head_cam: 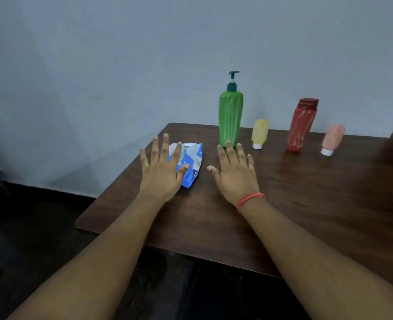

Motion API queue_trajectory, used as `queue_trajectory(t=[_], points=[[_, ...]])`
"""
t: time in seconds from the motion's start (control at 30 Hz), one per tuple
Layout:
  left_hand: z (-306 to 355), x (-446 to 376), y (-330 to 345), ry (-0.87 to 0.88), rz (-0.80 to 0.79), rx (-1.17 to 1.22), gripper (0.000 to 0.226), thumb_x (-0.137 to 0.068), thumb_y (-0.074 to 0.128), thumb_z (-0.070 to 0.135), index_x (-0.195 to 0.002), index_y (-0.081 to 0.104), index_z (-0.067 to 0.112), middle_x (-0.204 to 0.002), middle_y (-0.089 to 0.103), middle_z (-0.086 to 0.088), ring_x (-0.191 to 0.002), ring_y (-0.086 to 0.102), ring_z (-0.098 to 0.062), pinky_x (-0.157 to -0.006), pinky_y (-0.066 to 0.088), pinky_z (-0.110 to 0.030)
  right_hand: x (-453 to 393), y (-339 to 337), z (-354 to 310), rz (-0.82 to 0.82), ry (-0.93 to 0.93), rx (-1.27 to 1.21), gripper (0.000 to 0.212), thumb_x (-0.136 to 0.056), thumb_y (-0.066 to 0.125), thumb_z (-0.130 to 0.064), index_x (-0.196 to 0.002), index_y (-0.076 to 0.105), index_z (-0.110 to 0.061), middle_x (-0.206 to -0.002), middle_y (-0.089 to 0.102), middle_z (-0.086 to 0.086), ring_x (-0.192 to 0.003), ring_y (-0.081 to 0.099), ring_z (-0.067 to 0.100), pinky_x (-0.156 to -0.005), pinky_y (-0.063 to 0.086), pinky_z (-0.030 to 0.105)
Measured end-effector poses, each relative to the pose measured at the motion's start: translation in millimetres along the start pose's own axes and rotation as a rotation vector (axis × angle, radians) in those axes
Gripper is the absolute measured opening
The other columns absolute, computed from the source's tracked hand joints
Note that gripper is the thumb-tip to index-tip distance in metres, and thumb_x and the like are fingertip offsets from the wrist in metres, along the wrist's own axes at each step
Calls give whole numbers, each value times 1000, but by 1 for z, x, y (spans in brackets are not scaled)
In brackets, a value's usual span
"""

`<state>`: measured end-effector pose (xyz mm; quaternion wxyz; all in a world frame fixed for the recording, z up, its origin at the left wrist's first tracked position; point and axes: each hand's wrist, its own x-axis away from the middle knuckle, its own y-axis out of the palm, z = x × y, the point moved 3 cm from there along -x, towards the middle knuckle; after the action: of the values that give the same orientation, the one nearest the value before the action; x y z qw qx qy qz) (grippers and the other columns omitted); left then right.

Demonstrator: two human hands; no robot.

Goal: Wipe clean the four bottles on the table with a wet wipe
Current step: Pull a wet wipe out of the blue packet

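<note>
Hands spread: left hand (159,172) over wipe pack (189,163); right hand (233,173) before green bottle (230,118)

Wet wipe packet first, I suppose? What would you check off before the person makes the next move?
1. Wipe packet within reach: ok, it lies on the table partly under the left hand.
2. Hands free: ok, the left hand and the right hand are both open, fingers spread, holding nothing.
3. Packet opened, wipe out: cannot tell whether it is open; no wipe shows.
4. All four bottles present: ok, green pump bottle, yellow bottle, red bottle, pink bottle.
5. Bottles upright: ok; the two small ones stand on their white caps.
</note>
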<state>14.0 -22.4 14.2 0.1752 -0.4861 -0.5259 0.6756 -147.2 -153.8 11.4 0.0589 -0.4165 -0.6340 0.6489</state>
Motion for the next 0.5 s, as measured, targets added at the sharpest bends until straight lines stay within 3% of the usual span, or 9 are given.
queue_trajectory(t=[0.23,0.37,0.5], points=[[-43,-2,15,-89,-27,12,68,-101,15,60,-161,18,29,-171,4,-8,-157,-7,-30,-122,6,-64,-39,18,-48,77,-178,-114,42,-98,53,-41,-136,55,-22,-150,45,6,-144,30,30,-114,30,50],[-46,-6,22,-70,-33,142,65,-102,23,57,-161,17,32,-171,3,-6,-157,-5,-25,-124,5,-58,-59,24,-71,105,-397,-152,33,-88,70,-26,-120,68,-22,-126,60,7,-122,49,31,-100,44,48],[-47,-6,32,-38,-99,268,64,-104,36,50,-161,16,31,-171,5,-1,-157,3,-17,-126,5,-47,-71,34,-76,102,-533,-58,21,-84,74,-23,-106,74,-24,-101,53,3,-96,49,27,-81,44,41]])
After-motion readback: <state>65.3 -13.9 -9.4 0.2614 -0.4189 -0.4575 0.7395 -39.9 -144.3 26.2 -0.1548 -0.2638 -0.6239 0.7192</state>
